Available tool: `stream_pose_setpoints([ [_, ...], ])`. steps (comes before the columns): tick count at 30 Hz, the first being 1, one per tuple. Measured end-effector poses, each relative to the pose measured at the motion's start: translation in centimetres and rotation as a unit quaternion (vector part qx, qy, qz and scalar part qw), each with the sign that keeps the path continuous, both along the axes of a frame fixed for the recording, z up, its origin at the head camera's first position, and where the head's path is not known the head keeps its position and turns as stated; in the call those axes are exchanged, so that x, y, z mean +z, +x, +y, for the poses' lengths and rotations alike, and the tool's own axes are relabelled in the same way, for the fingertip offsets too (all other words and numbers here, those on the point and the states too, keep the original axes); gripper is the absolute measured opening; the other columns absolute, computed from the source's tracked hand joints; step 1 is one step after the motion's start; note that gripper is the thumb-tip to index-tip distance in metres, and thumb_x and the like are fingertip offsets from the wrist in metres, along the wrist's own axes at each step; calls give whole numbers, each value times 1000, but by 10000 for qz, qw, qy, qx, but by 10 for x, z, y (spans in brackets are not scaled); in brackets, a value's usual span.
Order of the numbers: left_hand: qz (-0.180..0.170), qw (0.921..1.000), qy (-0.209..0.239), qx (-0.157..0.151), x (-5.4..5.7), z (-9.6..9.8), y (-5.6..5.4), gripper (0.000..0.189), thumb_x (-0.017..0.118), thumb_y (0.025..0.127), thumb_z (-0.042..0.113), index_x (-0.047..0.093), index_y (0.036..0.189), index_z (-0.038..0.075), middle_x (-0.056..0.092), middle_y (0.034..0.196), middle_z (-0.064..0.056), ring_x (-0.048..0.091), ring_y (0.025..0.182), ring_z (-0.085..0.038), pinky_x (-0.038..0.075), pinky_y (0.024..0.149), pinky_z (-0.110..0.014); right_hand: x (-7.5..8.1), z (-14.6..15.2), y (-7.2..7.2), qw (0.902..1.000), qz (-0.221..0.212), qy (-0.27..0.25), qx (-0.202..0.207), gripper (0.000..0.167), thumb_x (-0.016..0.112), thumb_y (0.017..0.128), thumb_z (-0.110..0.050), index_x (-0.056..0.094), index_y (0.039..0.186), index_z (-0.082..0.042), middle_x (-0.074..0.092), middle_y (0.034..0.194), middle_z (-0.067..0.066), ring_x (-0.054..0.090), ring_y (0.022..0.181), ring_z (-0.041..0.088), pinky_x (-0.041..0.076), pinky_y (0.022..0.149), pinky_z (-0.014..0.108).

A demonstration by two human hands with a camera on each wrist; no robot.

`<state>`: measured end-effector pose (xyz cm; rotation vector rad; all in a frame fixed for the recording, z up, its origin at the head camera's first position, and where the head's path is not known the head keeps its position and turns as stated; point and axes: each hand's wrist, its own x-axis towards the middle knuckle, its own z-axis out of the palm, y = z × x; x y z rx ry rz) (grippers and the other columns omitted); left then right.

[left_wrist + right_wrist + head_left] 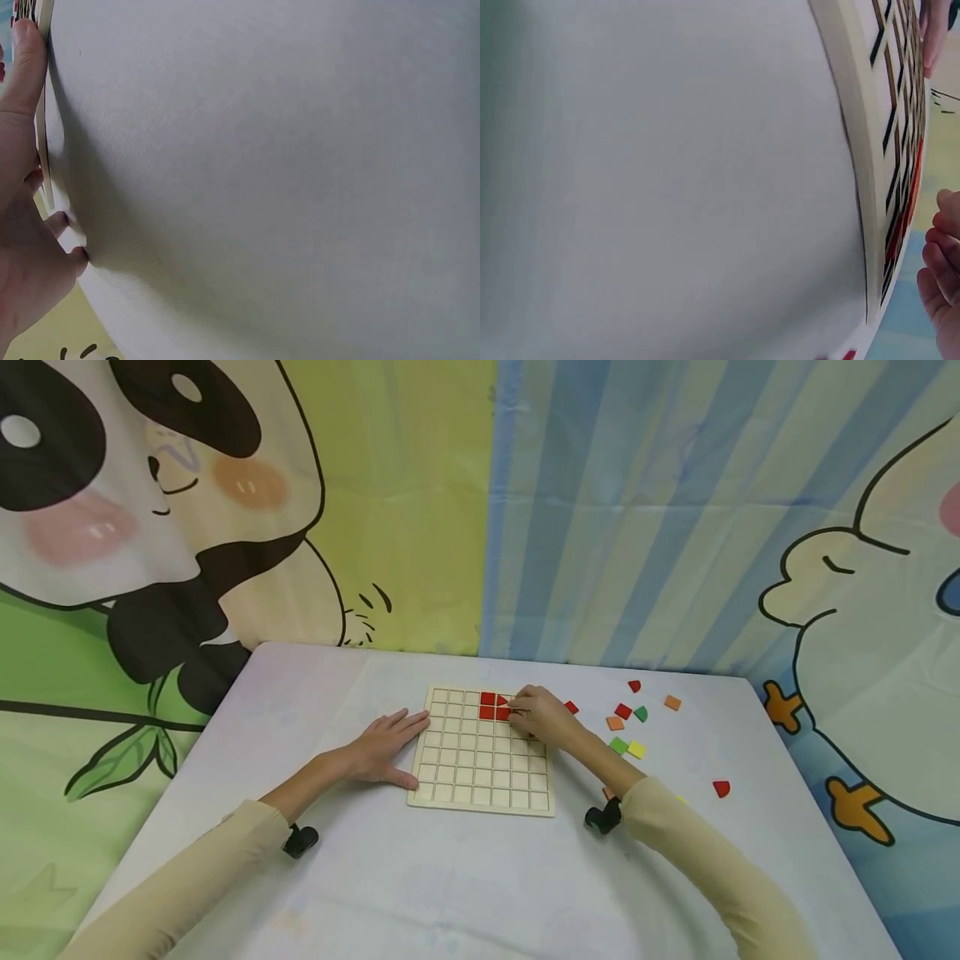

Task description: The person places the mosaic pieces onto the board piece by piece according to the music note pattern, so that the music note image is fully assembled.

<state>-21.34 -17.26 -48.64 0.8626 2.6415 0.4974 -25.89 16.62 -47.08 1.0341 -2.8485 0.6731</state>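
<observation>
A pale wooden grid board [454, 768] lies flat on the table. My left hand [384, 747] rests at its left edge with fingers spread; the thumb lies along the rim in the left wrist view. Several red tiles [487, 712] sit together in cells near the board's far edge. Beside them, a pointed red piece [502, 700] shows next to the fingertips of my right hand [546, 718]. That hand is over the board's far right part with bent fingers. In the right wrist view, the fingers [945, 259] show partly at the frame's edge; whatever lies between them is hidden.
Loose pieces lie right of the board: a red quarter-round piece [722, 788], an orange square [672, 702], a yellow square [636, 749], a green square [618, 745] and several others. The white table [360, 885] meets a cartoon-printed curtain [420, 510] at its far edge.
</observation>
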Motion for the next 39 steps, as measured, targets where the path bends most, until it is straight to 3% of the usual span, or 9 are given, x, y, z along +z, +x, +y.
stream_pose_setpoints([
  [8, 25, 10000, -19, 22, -1, 0, 0, 113, 73, 72, 63, 18, 156, 11, 13, 165, -6, 9, 151, -40, 11, 118, -62, 3, 58, 8, 9979, -56, -59, -643, 26, 68, 90, -13, 71, 111, 0, 65, 106, 15, 61, 97, 29, 54, 82, 41],
  [14, 53, 10000, 8, -14, -2, -1, 1, 113, 73, 73, 63, 18, 156, 11, 14, 165, -6, 9, 151, -40, 11, 118, -63, 8, 110, 9, 9879, -500, 152, -1458, 30, 66, 92, -14, 67, 119, -1, 63, 114, 16, 60, 102, 31, 55, 86, 45],
  [20, 63, 10000, -1, -41, -1, 0, 0, 114, 72, 72, 65, 18, 156, 10, 14, 165, -6, 9, 150, -41, 12, 118, -63, 4, 151, 8, 9787, -625, 327, -1927, 32, 63, 94, -12, 65, 122, 1, 61, 118, 22, 58, 103, 35, 54, 89, 49],
  [28, 113, 9999, -28, -68, -3, -1, 0, 114, 71, 72, 67, 18, 156, 11, 15, 164, -6, 10, 150, -40, 13, 118, -63, -7, 168, 8, 9712, -725, 438, -2227, 33, 63, 94, -15, 64, 122, 3, 60, 119, 24, 57, 106, 37, 51, 94, 53],
  [39, 143, 9999, -77, -45, -2, -1, 1, 114, 71, 72, 66, 18, 156, 12, 15, 164, -6, 10, 150, -40, 13, 118, -63, -7, 171, 1, 9687, -762, 801, -2224, 39, 67, 92, -19, 64, 124, 2, 62, 123, 25, 56, 109, 39, 50, 94, 54],
])
